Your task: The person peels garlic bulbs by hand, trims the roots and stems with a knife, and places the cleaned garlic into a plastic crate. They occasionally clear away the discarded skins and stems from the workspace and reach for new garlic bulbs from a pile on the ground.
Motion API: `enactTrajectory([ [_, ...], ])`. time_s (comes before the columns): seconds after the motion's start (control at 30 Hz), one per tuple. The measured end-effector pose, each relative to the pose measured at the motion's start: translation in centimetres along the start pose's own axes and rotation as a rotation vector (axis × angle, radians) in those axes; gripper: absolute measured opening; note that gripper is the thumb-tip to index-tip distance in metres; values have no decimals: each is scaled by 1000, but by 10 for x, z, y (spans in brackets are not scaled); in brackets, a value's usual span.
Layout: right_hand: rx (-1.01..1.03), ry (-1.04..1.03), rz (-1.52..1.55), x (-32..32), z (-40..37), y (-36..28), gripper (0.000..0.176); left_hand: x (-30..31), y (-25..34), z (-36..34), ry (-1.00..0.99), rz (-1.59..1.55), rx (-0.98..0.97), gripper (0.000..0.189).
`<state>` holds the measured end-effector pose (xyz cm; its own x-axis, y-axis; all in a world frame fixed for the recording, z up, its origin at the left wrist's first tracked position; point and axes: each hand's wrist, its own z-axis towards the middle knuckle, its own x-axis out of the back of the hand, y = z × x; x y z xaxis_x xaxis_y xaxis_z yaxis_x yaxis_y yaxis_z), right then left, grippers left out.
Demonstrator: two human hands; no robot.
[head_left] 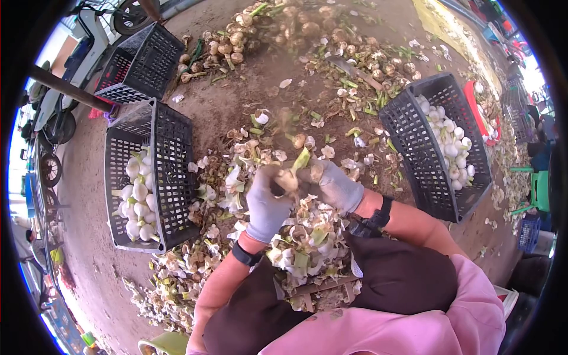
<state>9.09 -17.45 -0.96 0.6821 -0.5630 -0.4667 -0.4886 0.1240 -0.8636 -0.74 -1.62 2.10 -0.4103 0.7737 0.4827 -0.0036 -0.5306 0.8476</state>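
Note:
My left hand (267, 201), in a pale glove, is closed around a garlic bulb (288, 179) with a short green stem pointing up and away. My right hand (336, 183), gloved too, has its fingers closed against the bulb's right side; its fingertips are partly blurred. Below both hands, between my knees, lies a heap of peeled garlic skins (310, 242). Just beyond the hands, a loose bulb (299, 141) rests on the littered ground.
Black crates of clean white garlic stand at left (171, 177) and right (408, 130). Another black crate (142, 62) is at the back left. Unpeeled garlic (234, 44) lies piled ahead. A red basin (476, 109) and green stool (537, 189) are farther right.

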Motion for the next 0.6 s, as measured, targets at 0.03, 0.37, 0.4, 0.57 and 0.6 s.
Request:
enactTrajectory([
  [0.03,75,-19,-221,3,0,-3,21,2,8,3,18,-146,71,46],
  [0.37,254,128,-524,12,9,1,20,7,-16,15,-442,-942,616,36],
  [0.4,35,151,-318,16,11,11,21,7,-20,13,-456,-933,605,36],
  [0.57,-201,96,365,-15,6,-24,19,17,-28,21,-469,-1142,562,45],
  [0.6,-185,66,246,-10,7,-19,19,15,-27,21,-321,-950,447,47],
])
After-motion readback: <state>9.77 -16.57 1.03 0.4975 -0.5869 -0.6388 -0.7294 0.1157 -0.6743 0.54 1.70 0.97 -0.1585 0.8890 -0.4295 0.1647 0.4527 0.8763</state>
